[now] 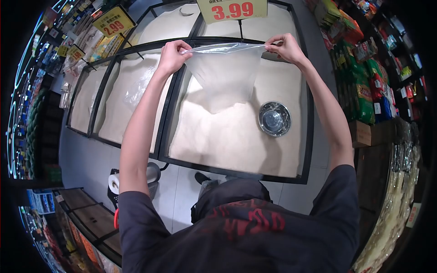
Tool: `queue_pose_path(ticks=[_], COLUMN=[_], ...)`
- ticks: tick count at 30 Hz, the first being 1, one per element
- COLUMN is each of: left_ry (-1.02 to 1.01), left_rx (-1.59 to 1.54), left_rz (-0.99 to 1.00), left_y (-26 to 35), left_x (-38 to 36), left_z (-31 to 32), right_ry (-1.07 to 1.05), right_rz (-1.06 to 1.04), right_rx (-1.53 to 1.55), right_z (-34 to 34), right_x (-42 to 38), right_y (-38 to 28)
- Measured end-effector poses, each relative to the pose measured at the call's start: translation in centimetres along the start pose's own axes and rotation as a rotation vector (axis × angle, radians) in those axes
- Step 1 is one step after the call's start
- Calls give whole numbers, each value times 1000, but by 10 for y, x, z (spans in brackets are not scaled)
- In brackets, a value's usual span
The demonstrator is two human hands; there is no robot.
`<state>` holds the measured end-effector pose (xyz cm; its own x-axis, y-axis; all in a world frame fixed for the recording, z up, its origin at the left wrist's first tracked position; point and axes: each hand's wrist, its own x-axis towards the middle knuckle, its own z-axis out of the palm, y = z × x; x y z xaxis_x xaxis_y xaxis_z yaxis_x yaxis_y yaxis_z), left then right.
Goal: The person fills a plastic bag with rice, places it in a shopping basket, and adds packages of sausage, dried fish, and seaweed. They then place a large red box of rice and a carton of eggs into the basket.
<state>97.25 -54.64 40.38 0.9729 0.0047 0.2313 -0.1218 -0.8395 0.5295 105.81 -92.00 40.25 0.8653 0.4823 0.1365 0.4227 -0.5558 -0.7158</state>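
Observation:
Stretched between my two hands is a clear plastic bag [223, 75], its upper edge pulled taut and its body hanging down over the bin. My left hand [174, 55] pinches one upper corner. The opposite corner is pinched by my right hand [286, 48]. Below the bag, pale flour-like powder [218, 141] fills the front right bin, with an uneven surface. A round metal bowl [274, 118] rests on the powder at the right, apart from both hands.
Black frames [236, 173] divide several bins of pale powder. Price signs [232, 10] stand above them. Another clear plastic bag [140, 86] lies in the bin to the left. Packed shelves [364, 82] line the right side. A white roll [114, 183] sits at lower left.

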Motion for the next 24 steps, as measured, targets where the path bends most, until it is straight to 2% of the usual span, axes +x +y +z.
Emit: queue_pose_path(ticks=[3,5,6,8,11,13,15,16,17,19,21,22,23,24], left_ry=[-50,-19,3,4,24,-17,8,11,10,3,-81,-77,-12,-48], left_rx=[85,-70,9,-14,-63,-11,-5,5,14,-57,-29,-68,-191,-76], left_rz=[-14,-87,35,24,-69,-36,-14,3,20,32,82,123,84,75], left_y=[6,5,6,9,22,23,23,22,21,17,13,11,8,6], left_x=[-4,0,-1,-6,-4,-4,0,-2,-5,-3,-4,-5,-6,-6], left_z=[-3,-4,-4,-2,-20,-19,-21,-19,-17,-19,-17,-17,-17,-16], right_ry=[24,88,87,-90,-104,-95,40,-44,-45,28,-48,5,56,27], right_rz=[52,56,56,66,-62,-99,-35,-241,-233,68,28,31,26,48], right_rx=[15,96,95,45,60,106,92,-61,-57,12,-26,25,73,28], right_z=[4,-5,-7,-10,-16,-13,-19,-16,-16,-23,-19,-17,-16,-12], right_x=[-8,-7,-8,-14,-14,-17,-15,-11,-13,-7,-15,-14,-10,-10], right_y=[2,-2,-5,-10,-9,-9,-18,-5,0,-9,-8,-8,-9,-11])
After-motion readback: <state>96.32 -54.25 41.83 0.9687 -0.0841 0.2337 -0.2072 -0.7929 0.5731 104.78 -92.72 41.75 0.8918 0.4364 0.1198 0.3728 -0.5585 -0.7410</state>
